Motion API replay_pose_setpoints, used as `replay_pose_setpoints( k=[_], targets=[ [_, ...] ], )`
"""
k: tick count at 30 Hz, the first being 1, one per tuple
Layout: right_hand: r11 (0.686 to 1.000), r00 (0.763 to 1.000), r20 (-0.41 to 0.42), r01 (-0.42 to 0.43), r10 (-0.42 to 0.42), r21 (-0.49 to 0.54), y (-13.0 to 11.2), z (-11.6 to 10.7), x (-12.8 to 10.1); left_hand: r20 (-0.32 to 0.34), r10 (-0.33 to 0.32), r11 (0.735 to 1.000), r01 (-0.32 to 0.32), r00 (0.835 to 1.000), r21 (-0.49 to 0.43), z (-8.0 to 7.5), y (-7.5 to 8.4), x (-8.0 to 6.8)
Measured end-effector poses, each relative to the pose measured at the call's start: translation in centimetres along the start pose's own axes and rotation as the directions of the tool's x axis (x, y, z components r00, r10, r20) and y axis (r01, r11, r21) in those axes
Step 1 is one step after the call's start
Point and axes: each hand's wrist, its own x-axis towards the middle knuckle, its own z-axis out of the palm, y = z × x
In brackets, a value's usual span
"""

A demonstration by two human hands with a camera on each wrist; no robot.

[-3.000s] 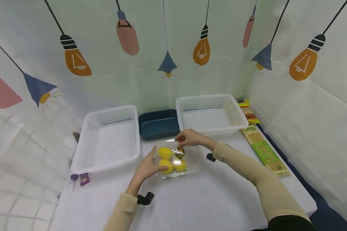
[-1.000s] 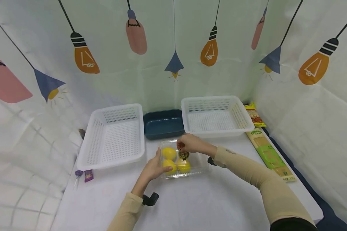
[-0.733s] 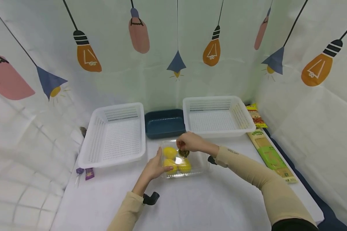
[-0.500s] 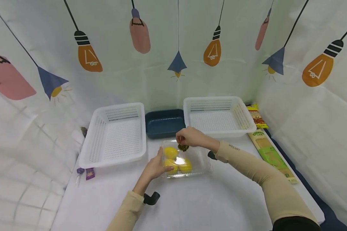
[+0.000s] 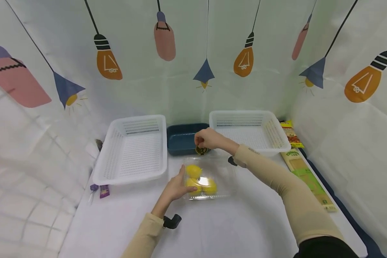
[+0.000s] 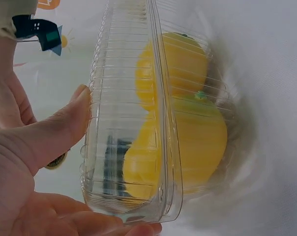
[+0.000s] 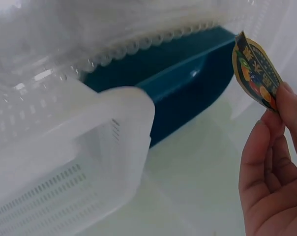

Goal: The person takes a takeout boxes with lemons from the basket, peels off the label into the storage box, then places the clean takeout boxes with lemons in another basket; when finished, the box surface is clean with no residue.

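Right hand [image 5: 209, 138] pinching label [image 7: 257, 73], beyond box [image 5: 224, 177] edge

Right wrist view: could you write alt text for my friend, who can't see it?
A right hand pinches a small dark, gold-edged label printed with colourful fruit, at the right of the picture. To its left are a dark teal tray and a white perforated basket, with part of a clear plastic container across the top.
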Motion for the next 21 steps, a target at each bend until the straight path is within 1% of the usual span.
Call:
replay_pose_setpoints(
  k=[4,9,13,17,21],
  targets=[
    [0.999,0.999,-0.014,-0.037,0.037,0.028,0.7,-0.3,1.8,-0.004,-0.001,1.000,0.001,1.000,-0.019,-0.1,0.1,-0.3],
    [0.999,0.999,0.020,-0.043,0.043,0.006,1.1,-0.1,4.2,-0.009,-0.012,1.000,0.012,1.000,-0.009,-0.2,0.0,-0.7],
    [0.999,0.999,0.037,-0.038,0.039,-0.033,1.4,0.0,6.3,-0.017,-0.008,1.000,0.008,1.000,0.003,-0.3,-0.2,-0.9],
    [0.992,0.997,0.041,-0.059,0.064,-0.107,2.0,0.1,8.0,-0.003,0.005,1.000,-0.005,1.000,-0.004,-0.2,0.1,-0.7],
    [0.987,0.992,0.095,-0.068,0.082,-0.148,2.7,0.9,9.5,-0.001,-0.007,1.000,0.007,1.000,-0.017,-0.1,0.4,-0.8]
  ],
)
